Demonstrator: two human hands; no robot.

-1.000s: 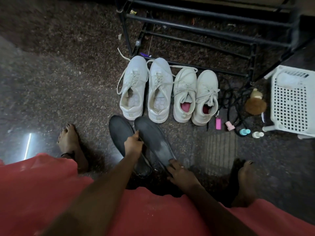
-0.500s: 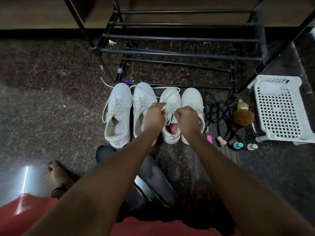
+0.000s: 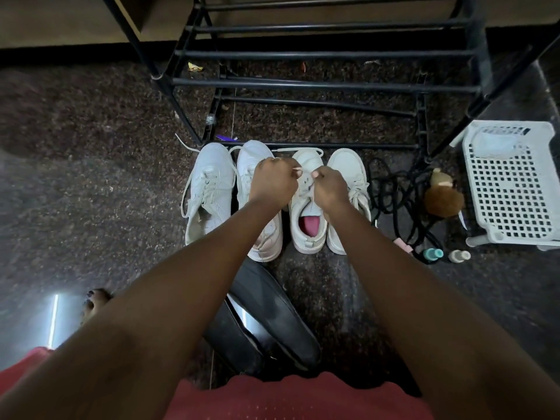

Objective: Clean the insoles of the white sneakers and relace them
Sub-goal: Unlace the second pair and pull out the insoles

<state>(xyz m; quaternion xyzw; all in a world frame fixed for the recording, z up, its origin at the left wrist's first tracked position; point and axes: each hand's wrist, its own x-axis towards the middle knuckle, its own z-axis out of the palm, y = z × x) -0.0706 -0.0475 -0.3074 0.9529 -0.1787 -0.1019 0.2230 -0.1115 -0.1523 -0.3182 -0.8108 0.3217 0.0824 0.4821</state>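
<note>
We have left hand and right hand pinching the lace on the third sneaker from left; unlacing step; pink insole likely comes out next.

Dim, wide-angle-warped view; a glare streak lies on the floor.

Single head-worn view, wide-angle, looking forward and steeply down past both outstretched forearms to the floor. Close range: hands sit mid-frame, own lap at bottom edge. Faces a black rack across the top. No second view.
</note>
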